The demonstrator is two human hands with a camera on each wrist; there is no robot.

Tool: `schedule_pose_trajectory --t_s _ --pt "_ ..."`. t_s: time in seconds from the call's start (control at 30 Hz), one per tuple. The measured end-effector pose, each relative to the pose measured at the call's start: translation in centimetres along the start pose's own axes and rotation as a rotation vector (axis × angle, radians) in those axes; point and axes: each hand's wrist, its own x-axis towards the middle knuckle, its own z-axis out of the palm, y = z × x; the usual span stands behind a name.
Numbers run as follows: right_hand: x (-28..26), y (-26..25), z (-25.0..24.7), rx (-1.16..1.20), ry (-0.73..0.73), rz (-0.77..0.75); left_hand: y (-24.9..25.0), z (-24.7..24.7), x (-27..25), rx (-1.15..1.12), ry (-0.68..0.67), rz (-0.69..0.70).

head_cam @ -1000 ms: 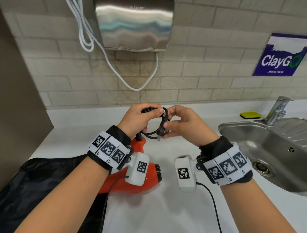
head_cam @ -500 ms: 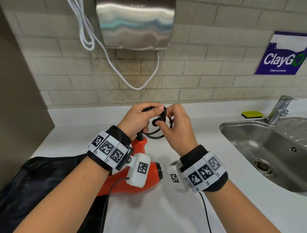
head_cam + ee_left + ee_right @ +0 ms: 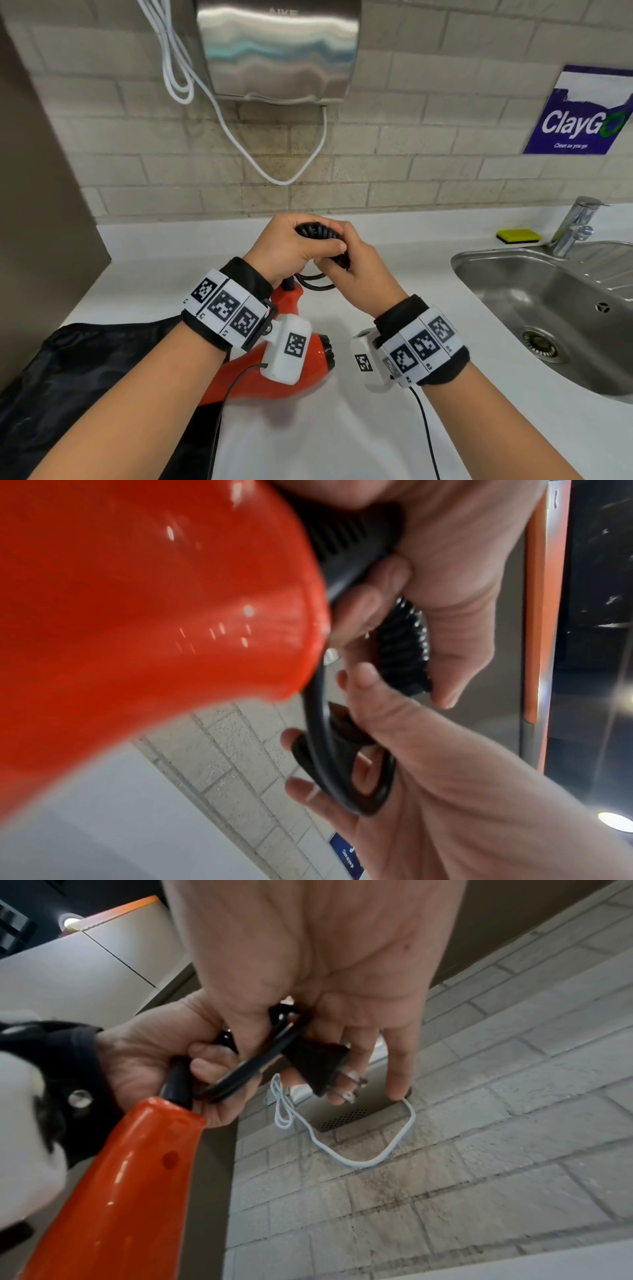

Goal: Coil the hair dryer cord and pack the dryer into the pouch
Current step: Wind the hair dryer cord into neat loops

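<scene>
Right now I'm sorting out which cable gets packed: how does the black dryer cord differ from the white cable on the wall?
The black dryer cord is bunched into tight coils gripped by the left hand and right hand; the white cable hangs untouched in long, loose loops. The black one runs from the orange hair dryer, the white one from the steel wall unit. Both are flexible power leads.

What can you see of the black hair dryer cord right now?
The black rubbery hair dryer cord leaves the end of the orange glossy plastic dryer handle through a black strain relief. Its tightly spiralled section is bunched in the left hand. A smooth loop hangs below both hands. The right hand pinches the black two-pronged plug, metal prongs pointing away from the palm.
</scene>
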Motion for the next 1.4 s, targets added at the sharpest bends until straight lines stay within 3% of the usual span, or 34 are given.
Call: schedule_pose_trajectory --t_s 0.17,0.37,0.6,0.77,1.13,1.3,1.4 --pt "-0.4 1.7 -0.7 -0.2 -0.096 -0.035 -0.3 -0.5 0.4 0.014 0.027 -0.017" --pt "-0.4 1.5 -1.8 -0.129 -0.167 0.019 -0.2 -0.3 0.1 0.067 0.01 -0.012" --pt "-0.2 1.2 -1.6 -0.166 -0.092 0.035 -0.7 -0.2 0.7 0.213 0.125 -0.05" --pt "-0.2 0.6 -1.8 -0.288 -0.128 0.015 -0.7 -0.4 0.7 0.2 0.057 -0.099" --pt "0.0 -0.1 -2.6 -0.133 -0.216 0.085 -0.2 -0.5 0.0 0.036 -0.098 -0.056" --pt "-0.1 -1.0 -3.5 -0.102 -0.249 0.037 -0.7 -1.0 0.2 -0.006 -0.087 -0.078" --pt "0.1 -1.0 -3.7 -0.163 -0.184 0.004 -0.8 -1.0 0.1 -0.012 -0.081 -0.033"
